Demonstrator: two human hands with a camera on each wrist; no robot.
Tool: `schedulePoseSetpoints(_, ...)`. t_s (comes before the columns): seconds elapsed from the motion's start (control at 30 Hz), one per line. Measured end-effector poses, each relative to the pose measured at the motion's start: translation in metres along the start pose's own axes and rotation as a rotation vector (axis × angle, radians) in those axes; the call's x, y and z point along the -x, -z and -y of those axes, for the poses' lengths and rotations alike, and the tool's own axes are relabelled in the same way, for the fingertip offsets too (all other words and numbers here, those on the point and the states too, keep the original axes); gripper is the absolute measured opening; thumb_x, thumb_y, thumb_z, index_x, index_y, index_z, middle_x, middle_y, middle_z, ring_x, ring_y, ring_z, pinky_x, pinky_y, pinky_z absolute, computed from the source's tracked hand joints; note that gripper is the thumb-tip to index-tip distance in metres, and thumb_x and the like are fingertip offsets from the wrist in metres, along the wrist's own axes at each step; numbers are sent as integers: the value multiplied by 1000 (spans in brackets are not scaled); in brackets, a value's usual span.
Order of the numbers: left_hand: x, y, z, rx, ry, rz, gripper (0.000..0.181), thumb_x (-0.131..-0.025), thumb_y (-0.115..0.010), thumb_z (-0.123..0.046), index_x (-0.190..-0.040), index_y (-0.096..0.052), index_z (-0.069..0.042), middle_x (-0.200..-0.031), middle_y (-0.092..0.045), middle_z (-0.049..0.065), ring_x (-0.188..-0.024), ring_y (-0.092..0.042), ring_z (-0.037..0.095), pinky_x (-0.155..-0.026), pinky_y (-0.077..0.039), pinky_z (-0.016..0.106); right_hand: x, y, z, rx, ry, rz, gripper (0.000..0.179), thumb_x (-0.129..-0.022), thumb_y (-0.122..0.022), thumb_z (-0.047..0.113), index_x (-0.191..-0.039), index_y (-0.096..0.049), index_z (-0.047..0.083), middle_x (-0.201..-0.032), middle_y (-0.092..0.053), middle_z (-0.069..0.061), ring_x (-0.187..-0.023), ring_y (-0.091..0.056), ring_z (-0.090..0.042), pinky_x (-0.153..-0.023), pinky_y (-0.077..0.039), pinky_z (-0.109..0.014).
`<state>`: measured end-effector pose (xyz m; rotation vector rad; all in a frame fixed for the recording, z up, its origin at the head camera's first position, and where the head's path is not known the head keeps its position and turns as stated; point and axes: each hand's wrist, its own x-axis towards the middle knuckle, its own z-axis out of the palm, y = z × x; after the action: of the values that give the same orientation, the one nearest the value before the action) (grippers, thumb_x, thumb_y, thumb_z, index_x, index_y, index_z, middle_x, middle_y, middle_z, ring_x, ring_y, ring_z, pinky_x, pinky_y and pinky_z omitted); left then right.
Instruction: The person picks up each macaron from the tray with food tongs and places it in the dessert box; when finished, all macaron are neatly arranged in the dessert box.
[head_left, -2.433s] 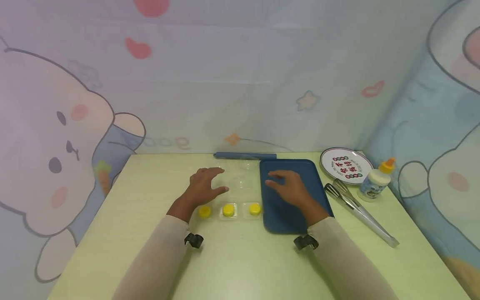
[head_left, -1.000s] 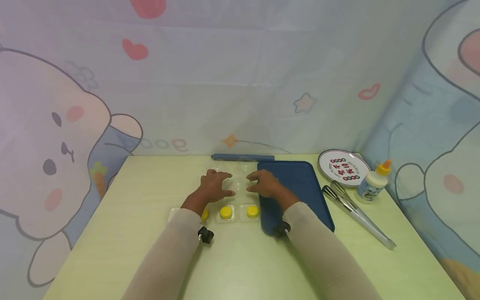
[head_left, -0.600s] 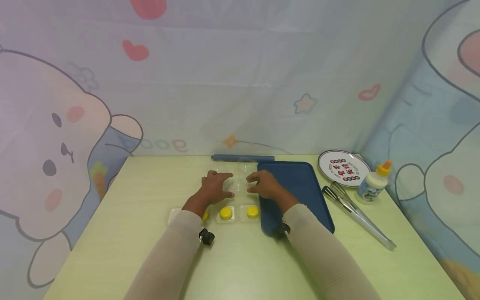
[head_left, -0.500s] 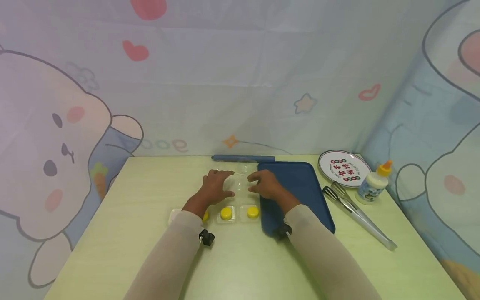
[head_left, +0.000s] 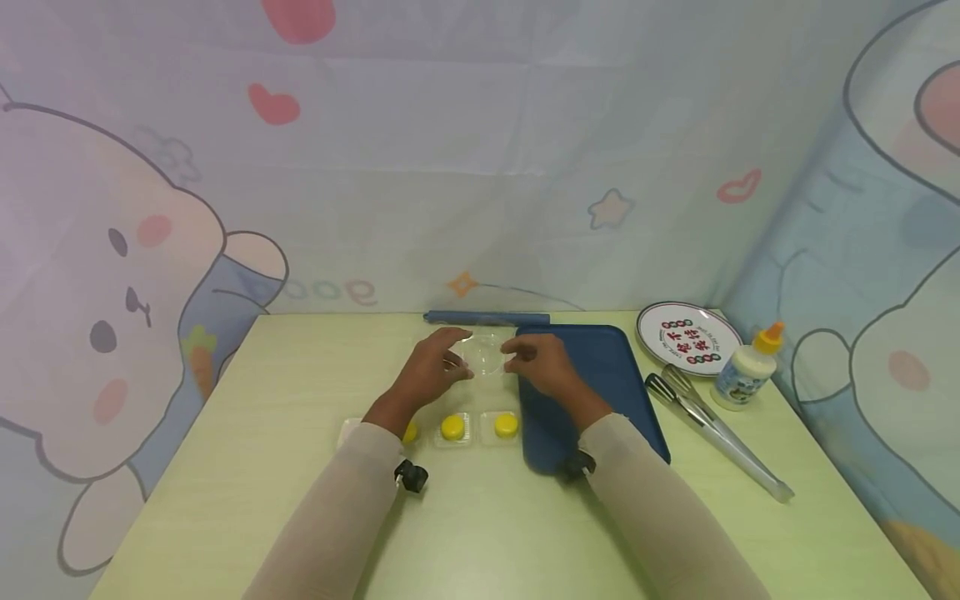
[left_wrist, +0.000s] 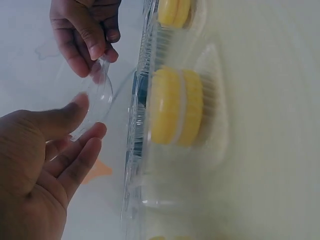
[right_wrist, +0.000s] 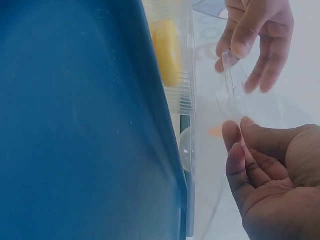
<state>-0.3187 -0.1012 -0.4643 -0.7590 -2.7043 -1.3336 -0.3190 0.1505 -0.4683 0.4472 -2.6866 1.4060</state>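
1. Backdrop (head_left: pixel 420 208): letters "oog" (head_left: pixel 322 291), left to right; a fainter mark before them is unclear.
2. Plate (head_left: pixel 651 328): red Chinese characters (head_left: pixel 682 339), one resembling 不; the remainder and the fine print are too small to read.
3. Squeeze bottle (head_left: pixel 753 362): label (head_left: pixel 737 384) illegible.

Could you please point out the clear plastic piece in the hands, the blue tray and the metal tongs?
Clear plastic piece (head_left: pixel 487 356): head view, its rounded middle.
Blue tray (head_left: pixel 611 367): head view, its bare floor.
Metal tongs (head_left: pixel 726 437): head view, their middle.
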Motion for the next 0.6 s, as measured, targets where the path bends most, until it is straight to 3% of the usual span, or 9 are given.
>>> schedulePoseSetpoints(0.23, 2, -2, 1, 21, -7, -73, 60, -98, -75, 7, -155, -60, -10, -156, -60, 16, -106, -81, 33, -87, -68, 39, 4, 3, -1, -119, 11, -16, 25, -95, -81, -1, -120, -81, 0, -123, -80, -22, -105, -80, -33, -93, -66, -46)
schedulePoseSetpoints(0.37, 3, -4, 3, 49, -3, -74, 62, -98, -76, 6, -156, -58, -8, -148, -65, 20, -105, -81, 33, -86, -68, 40, 6, 4, -2, -166, 55, -37, 16, -97, -79, -2, -113, -81, -1, -119, -81, -22, -97, -81, -30, -87, -67, -43)
schedulePoseSetpoints(0.47, 5, -4, 3, 57, 5, -64, 59, -99, -76, 3, -154, -59, -5, -141, -69, 23, -105, -82, 32, -88, -68, 41, 7, 5, -1, -193, 54, -35, 13, -100, -76, -1, -113, -72, -2, -115, -80, -23, -94, -80, -34, -86, -67, -50)
schedulePoseSetpoints(0.6, 7, -3, 3, 73, 18, -52, 47, -101, -75, 0, -147, -66, -2, -128, -75, 24, -103, -83, 33, -91, -67, 43, 8, 7, 0, -239, 5, -6, 26, -102, -73, -1, -127, -64, -1, -111, -79, -25, -94, -77, -45, -88, -64, -62)
